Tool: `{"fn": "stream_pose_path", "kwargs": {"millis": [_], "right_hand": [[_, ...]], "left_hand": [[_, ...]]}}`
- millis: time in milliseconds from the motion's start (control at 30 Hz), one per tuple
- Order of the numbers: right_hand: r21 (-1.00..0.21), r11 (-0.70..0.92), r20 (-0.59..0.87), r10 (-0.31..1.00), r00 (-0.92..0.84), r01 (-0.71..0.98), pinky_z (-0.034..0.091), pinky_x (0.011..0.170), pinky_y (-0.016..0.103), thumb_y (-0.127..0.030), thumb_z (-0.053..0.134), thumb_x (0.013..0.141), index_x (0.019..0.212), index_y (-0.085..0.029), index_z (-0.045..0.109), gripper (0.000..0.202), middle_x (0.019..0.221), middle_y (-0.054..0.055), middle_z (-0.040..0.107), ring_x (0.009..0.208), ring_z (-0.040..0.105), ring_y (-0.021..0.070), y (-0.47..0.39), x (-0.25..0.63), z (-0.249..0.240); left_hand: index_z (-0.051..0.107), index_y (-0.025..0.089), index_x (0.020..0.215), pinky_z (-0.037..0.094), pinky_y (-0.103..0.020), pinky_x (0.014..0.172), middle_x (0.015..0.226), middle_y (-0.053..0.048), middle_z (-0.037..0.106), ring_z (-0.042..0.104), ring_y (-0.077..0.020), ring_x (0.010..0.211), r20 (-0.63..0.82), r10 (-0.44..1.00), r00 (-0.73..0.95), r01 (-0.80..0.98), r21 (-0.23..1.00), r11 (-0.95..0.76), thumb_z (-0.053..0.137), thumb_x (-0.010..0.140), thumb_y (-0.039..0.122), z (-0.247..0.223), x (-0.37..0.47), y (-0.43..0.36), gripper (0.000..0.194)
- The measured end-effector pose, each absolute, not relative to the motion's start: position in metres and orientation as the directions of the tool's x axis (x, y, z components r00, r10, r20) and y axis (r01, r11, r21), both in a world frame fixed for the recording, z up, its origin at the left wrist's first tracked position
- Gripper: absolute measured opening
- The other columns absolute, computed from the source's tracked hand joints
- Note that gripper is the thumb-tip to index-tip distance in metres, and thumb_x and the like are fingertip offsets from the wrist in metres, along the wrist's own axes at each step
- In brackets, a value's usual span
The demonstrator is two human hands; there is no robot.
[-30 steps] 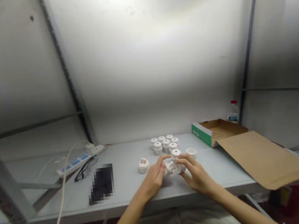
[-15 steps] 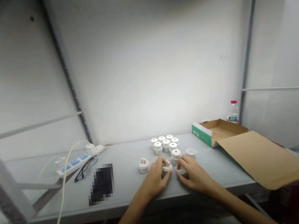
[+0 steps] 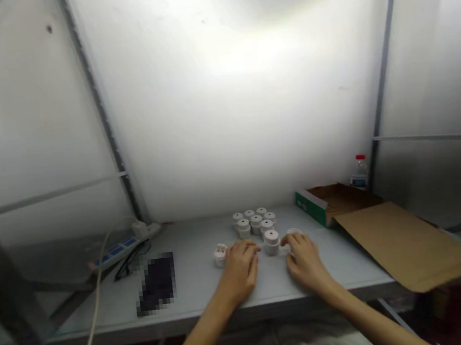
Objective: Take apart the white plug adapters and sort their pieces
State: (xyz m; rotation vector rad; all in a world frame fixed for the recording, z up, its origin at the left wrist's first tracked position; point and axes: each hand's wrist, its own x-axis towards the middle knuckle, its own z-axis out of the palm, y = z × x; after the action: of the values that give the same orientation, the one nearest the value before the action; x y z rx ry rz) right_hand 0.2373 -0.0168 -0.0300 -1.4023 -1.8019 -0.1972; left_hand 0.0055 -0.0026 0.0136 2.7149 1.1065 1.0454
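We curl our left hand (image 3: 239,266) beside the pronged white piece (image 3: 220,257), our right hand (image 3: 305,258) near the capped white piece (image 3: 271,243) standing between them; whether either grips anything, we cannot tell.

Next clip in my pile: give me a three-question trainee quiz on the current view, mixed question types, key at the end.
1. True or false: a white round piece stands between the left hand and the right hand.
2. What colour is the cap on the bottle? A) blue B) red C) black
3. Fill in: from the person's viewpoint, the open cardboard box is on the table's ____ side.

Key: 1 true; 2 B; 3 right.
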Motion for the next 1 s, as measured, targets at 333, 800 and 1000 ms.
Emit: {"fn": "stream_pose_path", "kwargs": {"millis": [333, 800, 1000], "right_hand": [[-0.302, 0.462, 0.778, 0.625, -0.065, 0.834, 0.046, 0.080, 0.040, -0.025, 0.056, 0.100, 0.091, -0.023, 0.060, 0.010, 0.089, 0.007, 0.060, 0.087, 0.057, 0.0265, -0.028, 0.236, -0.015], [-0.288, 0.441, 0.689, 0.712, -0.136, 0.850, 0.034, 0.062, 0.033, -0.028, 0.048, 0.104, 0.074, -0.024, 0.052, 0.030, 0.067, 0.002, 0.060, 0.063, 0.057, 0.0204, -0.027, 0.234, -0.021], [-0.232, 0.379, 0.692, 0.712, -0.122, 0.896, 0.043, 0.083, 0.039, -0.021, 0.056, 0.097, 0.089, -0.023, 0.061, 0.009, 0.089, 0.007, 0.067, 0.094, 0.062, 0.0289, -0.022, 0.235, -0.026]], "left_hand": [[0.075, 0.027, 0.106, 0.042, -0.048, 0.095, 0.122, -0.008, 0.066, 0.054, -0.0315, 0.115, 0.635, 0.711, 0.304, 0.804, 0.230, -0.549, 0.045, 0.088, -0.005, 0.009, 0.001, 0.006, 0.047], [0.072, 0.023, 0.096, 0.037, -0.056, 0.103, 0.123, -0.011, 0.067, 0.052, -0.0345, 0.121, 0.641, 0.752, 0.155, 0.877, 0.261, -0.404, 0.052, 0.096, 0.012, 0.006, 0.004, 0.001, 0.023], [0.069, 0.022, 0.096, 0.035, -0.057, 0.105, 0.129, -0.012, 0.064, 0.051, -0.0342, 0.125, 0.641, 0.748, 0.171, 0.892, 0.221, -0.394, 0.055, 0.093, 0.013, 0.004, 0.005, 0.000, 0.017]]}}
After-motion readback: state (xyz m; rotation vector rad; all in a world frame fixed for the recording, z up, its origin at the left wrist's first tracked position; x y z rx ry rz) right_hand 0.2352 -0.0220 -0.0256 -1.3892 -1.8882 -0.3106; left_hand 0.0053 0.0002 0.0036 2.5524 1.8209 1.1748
